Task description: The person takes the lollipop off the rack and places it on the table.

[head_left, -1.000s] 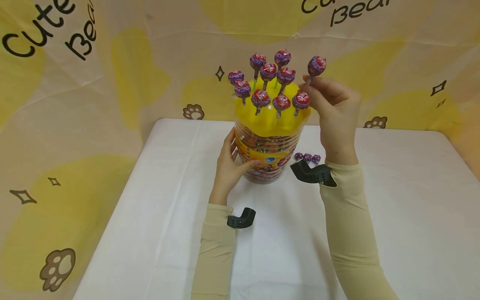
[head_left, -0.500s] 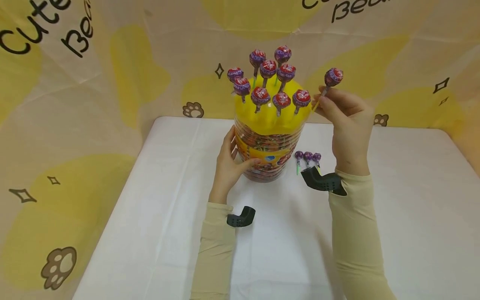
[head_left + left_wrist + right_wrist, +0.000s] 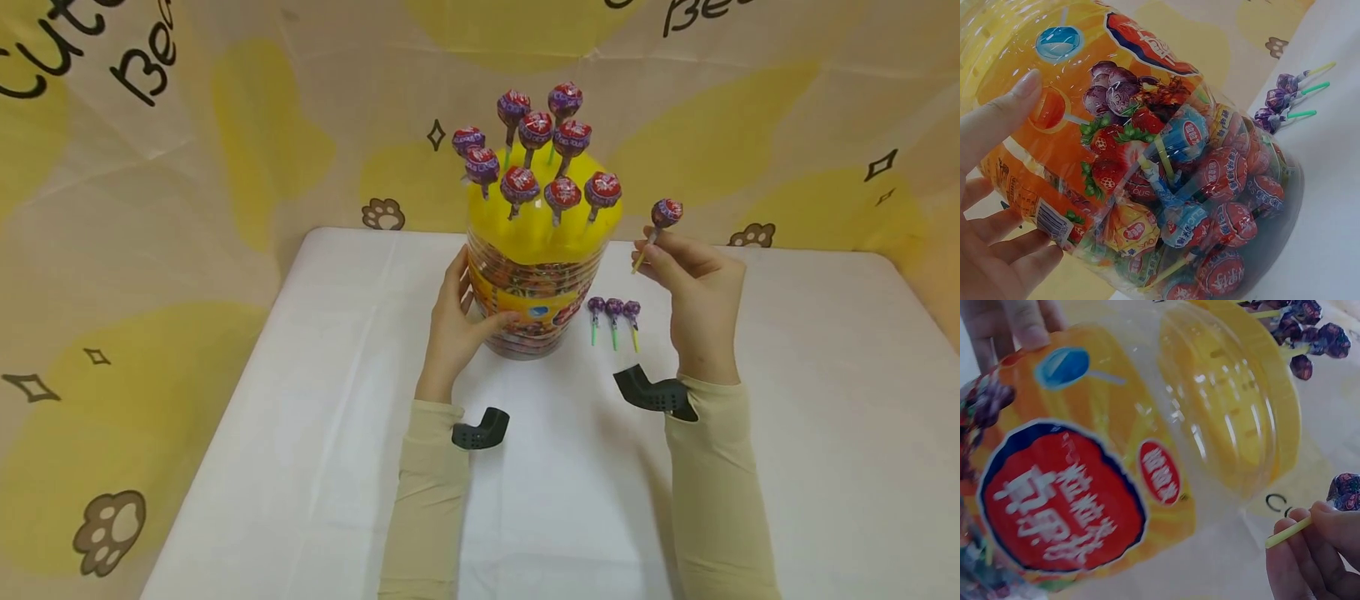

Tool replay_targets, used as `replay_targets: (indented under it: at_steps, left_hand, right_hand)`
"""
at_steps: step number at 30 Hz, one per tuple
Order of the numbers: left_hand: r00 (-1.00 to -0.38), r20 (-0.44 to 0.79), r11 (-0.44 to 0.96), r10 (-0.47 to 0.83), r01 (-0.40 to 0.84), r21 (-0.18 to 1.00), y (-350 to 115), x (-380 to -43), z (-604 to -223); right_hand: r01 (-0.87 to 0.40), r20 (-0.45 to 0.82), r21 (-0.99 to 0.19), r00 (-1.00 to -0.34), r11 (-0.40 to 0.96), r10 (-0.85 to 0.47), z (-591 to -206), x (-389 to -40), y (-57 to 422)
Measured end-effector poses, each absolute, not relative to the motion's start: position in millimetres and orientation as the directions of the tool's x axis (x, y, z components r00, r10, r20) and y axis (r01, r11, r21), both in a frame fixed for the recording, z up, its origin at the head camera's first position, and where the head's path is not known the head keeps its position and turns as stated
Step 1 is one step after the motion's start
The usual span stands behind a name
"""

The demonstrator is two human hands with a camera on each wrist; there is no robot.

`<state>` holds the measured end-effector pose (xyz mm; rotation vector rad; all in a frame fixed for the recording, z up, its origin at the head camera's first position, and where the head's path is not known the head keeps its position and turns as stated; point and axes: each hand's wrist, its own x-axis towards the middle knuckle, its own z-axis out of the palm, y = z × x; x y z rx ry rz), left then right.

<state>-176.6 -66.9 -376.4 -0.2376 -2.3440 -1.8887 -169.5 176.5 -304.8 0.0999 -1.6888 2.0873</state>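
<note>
Held lollipop (image 3: 667, 213) has moved down, clear of the lid's (image 3: 534, 243) edge.

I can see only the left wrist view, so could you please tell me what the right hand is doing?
Observer: In the head view, the right hand is pinching a lollipop by its yellow stick.
Operator: Thank you; could you also tell me what is at the top of the jar, please?
Observer: Nine other lollipops stand up from its yellow lid, as the head view shows.
</note>
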Motion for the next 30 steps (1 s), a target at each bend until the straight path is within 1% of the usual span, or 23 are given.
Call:
replay_targets:
  at_steps: [7,11,15,19,23,26,30]
  left_hand:
    - [-0.980,0.192,0.205,0.047,0.197,0.959,-66,-177,-376]
    - [-0.979,0.196,0.206,0.052,0.203,0.957,-66,-177,-376]
    - [-0.979,0.197,0.211,0.050,0.204,0.956,-68,-177,-377]
    - [-0.980,0.195,0.217,0.048,0.201,0.955,-68,-177,-377]
    - [-0.979,0.196,0.215,0.052,0.203,0.955,-68,-177,-377]
    - [-0.978,0.202,0.214,0.052,0.208,0.954,-67,-177,-377]
    - [-0.975,0.215,0.206,0.050,0.221,0.953,-67,-178,-377]
  right_hand:
    - [-0.356,0.295,-0.921,-0.902,-0.156,0.315,-327,-166,192]
    - [-0.311,0.258,-0.941,-0.914,-0.134,0.313,-337,-165,204]
    - [-0.221,0.189,-0.971,-0.943,-0.089,0.274,-346,-165,214]
    - [-0.115,0.103,-0.992,-0.974,-0.049,0.204,-358,-168,227]
    - [-0.042,0.029,-0.996,-0.986,-0.076,0.163,-375,-172,240]
    - [0.008,-0.026,-0.993,-0.989,-0.120,0.147,-389,-176,247]
    - [0.081,-0.095,-0.992,-0.983,-0.095,0.157,-404,-180,254]
